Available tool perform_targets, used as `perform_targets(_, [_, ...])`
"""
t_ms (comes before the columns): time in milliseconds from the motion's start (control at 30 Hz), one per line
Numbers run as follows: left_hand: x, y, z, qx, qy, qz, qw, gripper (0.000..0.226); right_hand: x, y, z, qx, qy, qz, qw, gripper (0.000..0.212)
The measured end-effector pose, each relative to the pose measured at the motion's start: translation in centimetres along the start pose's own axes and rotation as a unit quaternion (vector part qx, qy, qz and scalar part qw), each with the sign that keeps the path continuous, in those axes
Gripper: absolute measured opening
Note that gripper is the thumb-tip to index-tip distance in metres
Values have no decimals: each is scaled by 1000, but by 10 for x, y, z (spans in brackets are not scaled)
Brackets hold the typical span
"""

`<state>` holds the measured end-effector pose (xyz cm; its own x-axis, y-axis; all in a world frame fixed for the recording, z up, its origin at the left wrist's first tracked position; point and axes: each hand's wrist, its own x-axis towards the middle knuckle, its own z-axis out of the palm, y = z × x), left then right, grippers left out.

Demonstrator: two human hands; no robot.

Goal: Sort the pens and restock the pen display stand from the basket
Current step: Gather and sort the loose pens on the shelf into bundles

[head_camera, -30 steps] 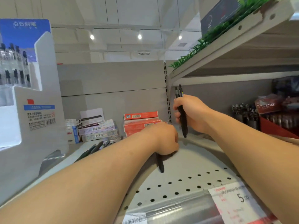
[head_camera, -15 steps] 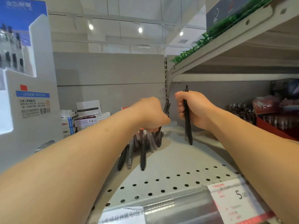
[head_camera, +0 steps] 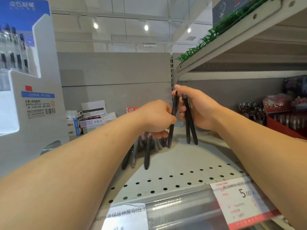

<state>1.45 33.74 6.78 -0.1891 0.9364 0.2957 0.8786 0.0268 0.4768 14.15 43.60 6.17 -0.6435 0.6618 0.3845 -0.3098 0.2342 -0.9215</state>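
My left hand (head_camera: 157,118) pinches one black pen (head_camera: 172,123) and holds it upright right beside my right hand (head_camera: 197,108). In my right hand are two black pens (head_camera: 190,128), their tips hanging down over the shelf. A loose pile of dark pens (head_camera: 142,150) lies on the grey perforated shelf (head_camera: 174,178) below and behind my left hand, partly hidden by it. The white and blue pen display stand (head_camera: 31,90) rises at the left, with pens in its upper pockets. No basket is in view.
Small boxes (head_camera: 93,120) are stacked at the back of the shelf. Price labels (head_camera: 239,201) line the shelf's front rail. To the right, red trays of goods (head_camera: 285,120) sit under an upper shelf (head_camera: 232,47) with plastic grass.
My left hand has picked one pen up from the pile and brought it up against the pens in my right hand. My right hand's thumb has lifted.
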Motion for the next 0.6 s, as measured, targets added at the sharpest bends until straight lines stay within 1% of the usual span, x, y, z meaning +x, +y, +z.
perform_targets(67, [0, 2, 4, 6, 13, 16, 1000, 15, 0, 1, 1, -24, -17, -18, 999, 23])
perform_targets(133, [-1, 3, 8, 19, 29, 37, 999, 16, 2, 3, 2, -62, -14, -35, 997, 16])
perform_targets(200, [-1, 4, 9, 32, 47, 49, 997, 21, 4, 5, 2, -81, 10, -35, 996, 11])
perform_targets(267, [0, 4, 9, 69, 69, 51, 994, 24, 6, 6, 2, -86, 35, -20, 995, 15])
perform_targets(333, [2, 3, 11, 123, 69, 44, 989, 22, 8, 8, 3, -81, 55, -6, 995, 17])
perform_targets(400, [1, 3, 15, 190, 30, 31, 981, 26, 11, 9, 2, -61, 84, -14, 995, 13])
perform_targets(500, [-2, 3, 20, 292, -70, 18, 954, 35, 14, 8, -2, -58, 139, -30, 988, 7])
perform_targets(567, [-4, 2, 23, 331, -119, 15, 936, 35, 14, 9, -4, -60, 136, -27, 989, 7])
perform_targets(600, [-4, 2, 23, 334, -128, 13, 934, 34, 13, 10, -4, -65, 126, -25, 990, 7])
